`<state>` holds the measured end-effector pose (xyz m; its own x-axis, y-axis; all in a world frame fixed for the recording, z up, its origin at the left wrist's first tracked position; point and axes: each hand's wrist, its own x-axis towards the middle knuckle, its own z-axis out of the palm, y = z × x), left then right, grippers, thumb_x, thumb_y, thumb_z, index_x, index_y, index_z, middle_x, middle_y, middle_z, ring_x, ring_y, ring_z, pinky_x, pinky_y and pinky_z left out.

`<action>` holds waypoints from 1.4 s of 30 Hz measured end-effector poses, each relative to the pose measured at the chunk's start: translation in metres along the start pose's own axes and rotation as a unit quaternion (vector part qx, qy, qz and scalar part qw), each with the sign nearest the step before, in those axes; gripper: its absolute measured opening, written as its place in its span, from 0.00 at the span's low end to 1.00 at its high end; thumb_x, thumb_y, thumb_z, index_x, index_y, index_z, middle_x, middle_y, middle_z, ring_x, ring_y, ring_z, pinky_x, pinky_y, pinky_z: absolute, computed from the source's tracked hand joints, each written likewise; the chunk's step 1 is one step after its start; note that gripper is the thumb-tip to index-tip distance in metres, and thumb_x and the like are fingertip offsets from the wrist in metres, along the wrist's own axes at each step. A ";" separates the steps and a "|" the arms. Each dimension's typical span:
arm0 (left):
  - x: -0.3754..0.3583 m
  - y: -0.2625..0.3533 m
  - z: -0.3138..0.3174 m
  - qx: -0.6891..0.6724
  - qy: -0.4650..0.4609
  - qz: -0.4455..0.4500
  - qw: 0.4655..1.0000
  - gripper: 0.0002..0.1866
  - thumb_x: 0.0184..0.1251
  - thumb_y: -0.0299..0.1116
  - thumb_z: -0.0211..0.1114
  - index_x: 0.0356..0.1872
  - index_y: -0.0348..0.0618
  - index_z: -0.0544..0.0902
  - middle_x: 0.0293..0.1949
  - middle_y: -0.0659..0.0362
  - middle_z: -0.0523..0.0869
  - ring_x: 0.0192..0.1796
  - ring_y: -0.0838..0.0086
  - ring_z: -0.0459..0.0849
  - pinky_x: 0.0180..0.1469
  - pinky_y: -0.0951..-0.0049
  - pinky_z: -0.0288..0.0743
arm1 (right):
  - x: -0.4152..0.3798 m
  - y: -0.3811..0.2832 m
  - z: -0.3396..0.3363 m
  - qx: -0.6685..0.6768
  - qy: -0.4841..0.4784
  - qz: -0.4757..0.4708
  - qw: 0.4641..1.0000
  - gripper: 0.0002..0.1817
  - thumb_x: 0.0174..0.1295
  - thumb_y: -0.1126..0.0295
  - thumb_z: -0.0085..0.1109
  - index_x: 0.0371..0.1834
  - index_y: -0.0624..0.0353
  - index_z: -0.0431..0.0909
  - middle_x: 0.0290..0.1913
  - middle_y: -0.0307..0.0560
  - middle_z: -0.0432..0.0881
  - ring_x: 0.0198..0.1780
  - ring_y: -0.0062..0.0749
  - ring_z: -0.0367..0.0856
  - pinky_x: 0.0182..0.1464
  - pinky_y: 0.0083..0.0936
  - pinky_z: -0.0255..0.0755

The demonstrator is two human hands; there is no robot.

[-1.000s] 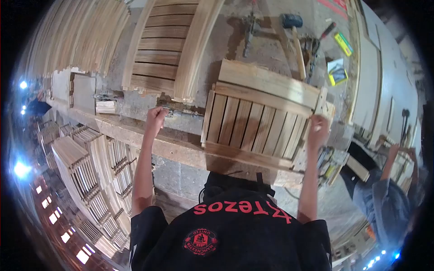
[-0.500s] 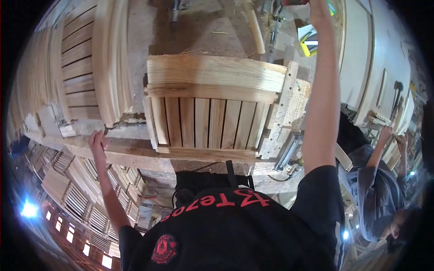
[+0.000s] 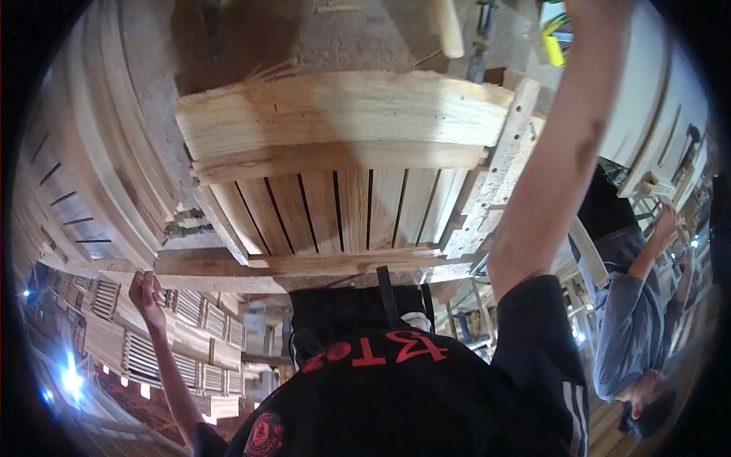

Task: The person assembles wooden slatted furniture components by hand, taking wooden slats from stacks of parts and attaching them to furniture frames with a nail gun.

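My left hand (image 3: pixel 148 295) is closed, fingers curled, beside the bench's front edge at the left; whatever it holds, if anything, is too small to make out. My right forearm (image 3: pixel 560 160) reaches up and away on the right, and the hand itself lies past the top edge of the view. Between my arms a slatted wooden panel (image 3: pixel 354 209) rests on the bench, with a wide pale board (image 3: pixel 343 110) along its far side. A wooden strip with holes (image 3: pixel 499 171) runs along the panel's right side.
Long boards and slatted frames (image 3: pixel 114 137) are stacked at the left. A yellow-and-white packet (image 3: pixel 556 42) and a wooden stick (image 3: pixel 448 27) lie at the back. On the right another person (image 3: pixel 640 312) works with both hands raised. Slatted pieces (image 3: pixel 152 358) stand at lower left.
The view has shifted closer to the panel. My left hand has moved down and left, away from the dark metal part. My right hand, with something red and dark, has gone out of view.
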<state>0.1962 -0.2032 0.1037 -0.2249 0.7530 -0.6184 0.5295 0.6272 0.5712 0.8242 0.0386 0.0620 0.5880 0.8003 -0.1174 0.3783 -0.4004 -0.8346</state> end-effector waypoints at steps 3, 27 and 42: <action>0.000 0.012 0.003 0.041 0.002 -0.009 0.999 0.16 0.69 0.34 0.57 0.20 0.48 0.65 0.14 0.67 0.63 0.15 0.86 0.59 0.19 0.83 0.49 | -0.001 0.017 -0.006 0.032 0.000 -0.069 0.997 0.20 0.67 0.57 0.52 0.19 0.55 0.71 0.16 0.34 0.62 0.17 0.24 0.60 0.25 0.26 0.64; -0.003 -0.015 0.066 0.240 0.108 0.006 0.965 0.20 0.72 0.39 0.56 0.19 0.40 0.72 0.15 0.66 0.66 0.20 0.82 0.62 0.23 0.74 0.54 | -0.011 0.063 0.001 0.057 0.033 -0.108 0.992 0.14 0.65 0.57 0.54 0.30 0.56 0.76 0.19 0.33 0.67 0.18 0.20 0.61 0.26 0.22 0.61; -0.007 -0.057 0.047 0.298 0.130 0.089 0.941 0.15 0.72 0.33 0.56 0.25 0.37 0.73 0.20 0.68 0.69 0.24 0.83 0.64 0.26 0.73 0.57 | -0.011 0.071 -0.011 0.250 0.058 -0.141 0.956 0.19 0.63 0.51 0.52 0.42 0.57 0.78 0.33 0.45 0.75 0.35 0.29 0.71 0.45 0.33 0.68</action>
<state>0.2063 -0.2536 0.0505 -0.2404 0.9079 -0.3436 0.9253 0.3213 0.2016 0.8521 -0.0037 0.0096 0.5989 0.7790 0.1859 0.1604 0.1107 -0.9808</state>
